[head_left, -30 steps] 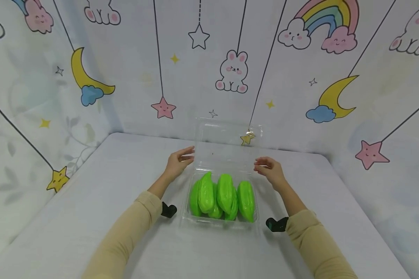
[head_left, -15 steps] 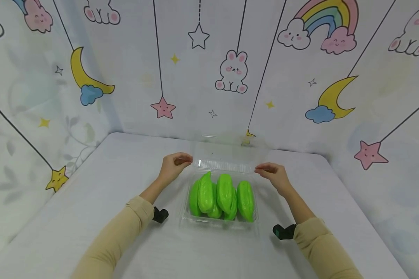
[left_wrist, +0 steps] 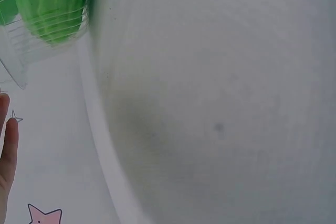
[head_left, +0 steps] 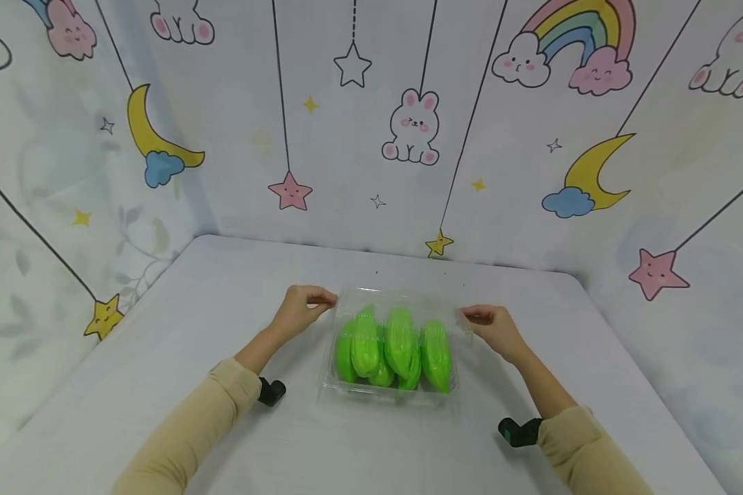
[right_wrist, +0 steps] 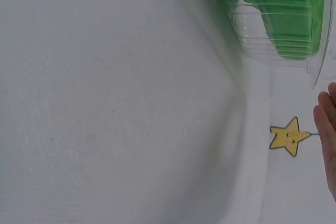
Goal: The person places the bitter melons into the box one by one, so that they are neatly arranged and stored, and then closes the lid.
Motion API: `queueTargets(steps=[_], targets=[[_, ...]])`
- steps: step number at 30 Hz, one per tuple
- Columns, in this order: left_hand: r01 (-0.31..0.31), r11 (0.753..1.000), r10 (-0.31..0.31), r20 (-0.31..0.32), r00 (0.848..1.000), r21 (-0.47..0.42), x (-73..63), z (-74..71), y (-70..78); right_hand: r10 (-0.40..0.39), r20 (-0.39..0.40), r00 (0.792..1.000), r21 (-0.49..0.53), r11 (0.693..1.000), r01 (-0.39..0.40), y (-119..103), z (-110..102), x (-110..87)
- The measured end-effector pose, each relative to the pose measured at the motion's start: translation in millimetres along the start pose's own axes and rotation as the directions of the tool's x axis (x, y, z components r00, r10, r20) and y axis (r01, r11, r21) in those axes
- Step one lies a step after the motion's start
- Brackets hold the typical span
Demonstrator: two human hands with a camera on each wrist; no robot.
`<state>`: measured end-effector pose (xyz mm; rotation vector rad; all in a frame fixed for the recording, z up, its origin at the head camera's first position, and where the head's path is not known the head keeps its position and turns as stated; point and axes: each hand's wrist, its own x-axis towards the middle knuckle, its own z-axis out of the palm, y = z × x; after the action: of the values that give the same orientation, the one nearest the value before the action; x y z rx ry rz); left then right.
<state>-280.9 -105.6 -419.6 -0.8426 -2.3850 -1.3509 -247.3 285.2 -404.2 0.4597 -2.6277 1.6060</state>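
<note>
A clear plastic clamshell box on the table holds several bright green, long, ribbed, glossy fruit-like pieces. Its hinged lid is tilted forward over them, not flat on the base. At the lid's left side, my left hand pinches the edge between thumb and fingers. Opposite it, my right hand pinches the right edge the same way. Each wrist view catches the box's ribbed side wall, and only some fingers of the left hand and fingers of the right show at the frame borders.
The table has a white cover. Behind it stands a pale backdrop printed with stars, moons and rabbits. A black device sits at the left wrist, another black device at the right wrist.
The lid has swung from upright at the back down and forward over the green pieces. Both hands have come nearer with it, from loosely spread fingers to a pinch at its sides.
</note>
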Motion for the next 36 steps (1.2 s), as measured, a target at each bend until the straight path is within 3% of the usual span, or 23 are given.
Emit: queueTargets(steps=[13, 21, 25, 27, 29, 34, 36], targets=[[-0.056, 0.995, 0.049, 0.095, 0.994, 0.081, -11.3, -1.6, 5.5, -0.063, 0.056, 0.996, -0.083, 0.994, 0.067, -1, 7, -15.6], [0.020, 0.992, -0.038, 0.150, 0.988, 0.123, -22.3, -5.4, 11.4, -0.086, 0.089, 0.992, -0.106, 0.990, 0.096, -2, 9, -23.8], [0.087, 0.994, -0.100, 0.198, 0.975, 0.071, -32.1, -7.0, 15.9, -0.111, 0.163, 0.980, -0.124, 0.983, 0.132, -3, 9, -30.8], [0.147, 0.989, -0.146, 0.241, 0.960, 0.011, -36.9, -7.5, 18.4, -0.116, 0.212, 0.970, -0.127, 0.981, 0.145, -4, 8, -34.9], [0.240, 0.968, -0.207, 0.300, 0.931, -0.077, -41.6, -8.3, 21.4, -0.104, 0.269, 0.958, -0.123, 0.982, 0.141, -5, 7, -38.5], [0.484, 0.841, -0.343, 0.452, 0.823, -0.243, -54.0, -9.3, 28.6, -0.019, 0.369, 0.929, -0.098, 0.993, 0.060, -7, 6, -46.2], [0.536, 0.798, -0.365, 0.488, 0.793, -0.276, -59.4, -7.8, 30.9, 0.008, 0.376, 0.927, -0.100, 0.995, 0.031, -8, 7, -49.7]])
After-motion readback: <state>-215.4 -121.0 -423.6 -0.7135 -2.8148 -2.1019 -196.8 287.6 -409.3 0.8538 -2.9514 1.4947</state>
